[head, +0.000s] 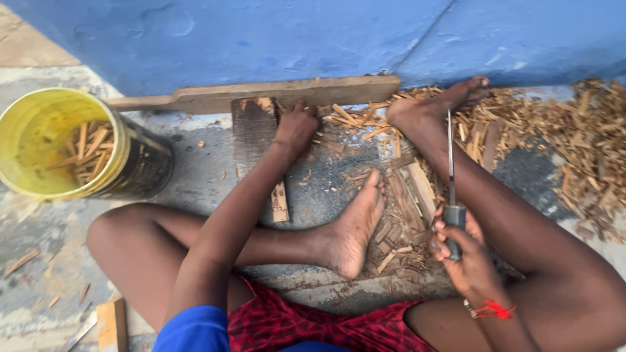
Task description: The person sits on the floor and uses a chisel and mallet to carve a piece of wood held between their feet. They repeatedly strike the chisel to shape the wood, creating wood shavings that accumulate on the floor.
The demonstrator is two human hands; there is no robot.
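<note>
Sitting cross-legged on the concrete floor (195, 176), facing a blue wall (313, 39). Left hand (297, 127) reaching forward, fingers curled down onto the far end of a dark flat board (253, 137), near the small wood pieces (355, 120) just to its right; whether gripping anything there, impossible to tell. Right hand (460, 251) closing firmly round the dark handle of a knife (451, 189), holding it nearer the body with the blade pointing up and away. Lying beyond the left hand, against the wall, a long plank (261, 94). Standing well off to the left of the left hand, a yellow bucket (26, 137) holding cut sticks (88, 153). Spreading to the right of the right hand, a heap of wood shavings (574, 143).
</note>
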